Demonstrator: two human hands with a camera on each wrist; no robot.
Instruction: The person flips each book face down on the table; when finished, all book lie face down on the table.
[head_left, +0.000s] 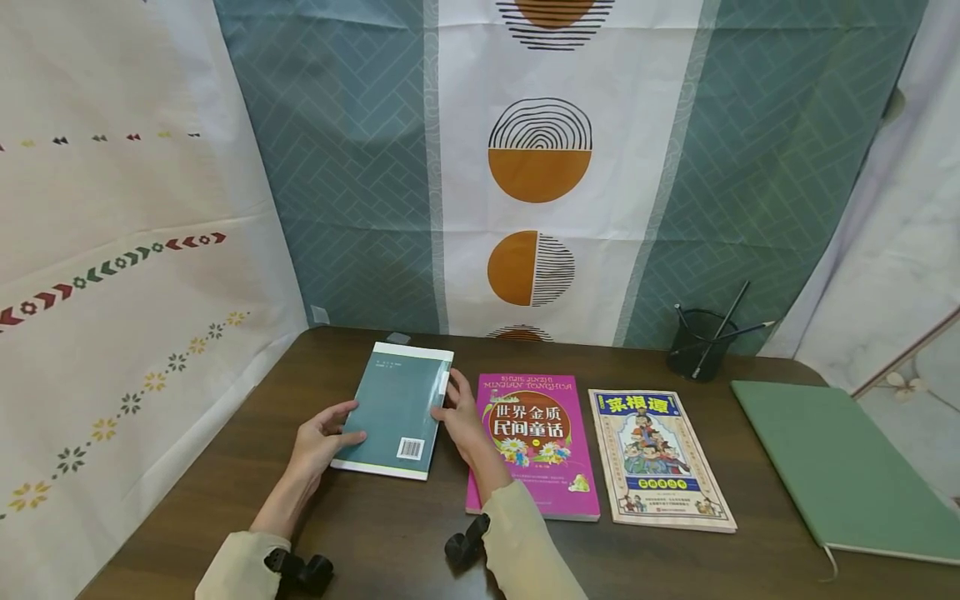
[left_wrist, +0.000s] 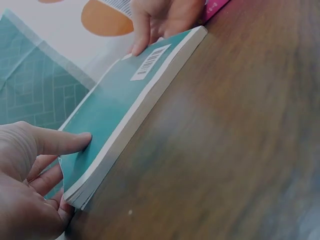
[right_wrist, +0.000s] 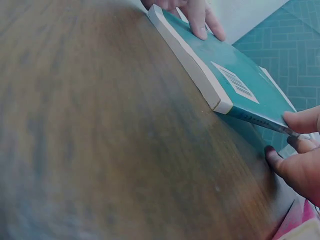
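A teal paperback book lies back cover up between both hands, its white barcode near the close edge. My left hand grips its left side, thumb on the cover and fingers beneath the edge, as the left wrist view shows. On the spine side my right hand pinches the book, with the thumb on top and fingertips under the spine. The right wrist view shows the spine side close over the wooden table.
Right of the hands lie a pink storybook, partly behind the right forearm, and a cream illustrated book. Farther right is a large green notebook with a ribbon. A black mesh pen cup with pencils stands at the back.
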